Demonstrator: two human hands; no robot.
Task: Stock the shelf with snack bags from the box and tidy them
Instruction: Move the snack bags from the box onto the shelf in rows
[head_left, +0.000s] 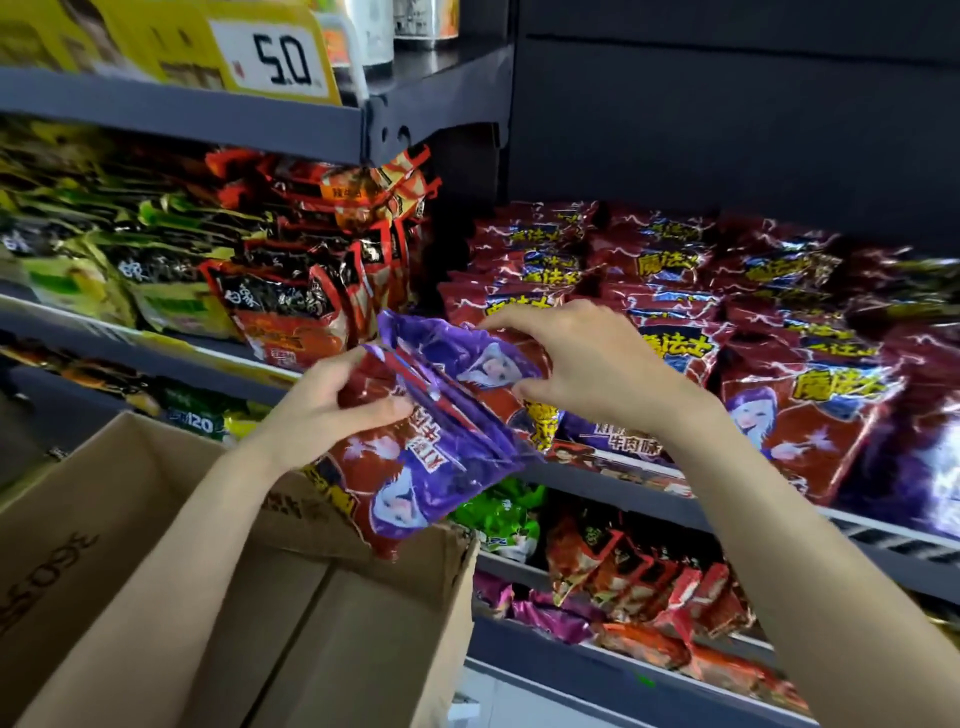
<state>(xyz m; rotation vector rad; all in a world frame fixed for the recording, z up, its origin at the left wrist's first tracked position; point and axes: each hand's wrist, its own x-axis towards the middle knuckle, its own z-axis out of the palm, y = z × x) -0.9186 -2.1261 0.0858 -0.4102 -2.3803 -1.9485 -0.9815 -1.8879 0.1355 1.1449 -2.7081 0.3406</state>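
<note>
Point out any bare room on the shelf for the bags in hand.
Only a narrow dark gap between the black-and-red packs and the red-purple snack bags. That row is packed to the shelf lip. The cardboard box looks empty.

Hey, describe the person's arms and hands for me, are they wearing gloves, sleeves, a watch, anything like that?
Nothing is worn. The left hand and right hand are bare, with no gloves, rings or watch showing. Both forearms are uncovered from wrist to the frame's bottom edge, so no sleeve is in view. No bracelets, bands or markings are visible on either arm.
</note>
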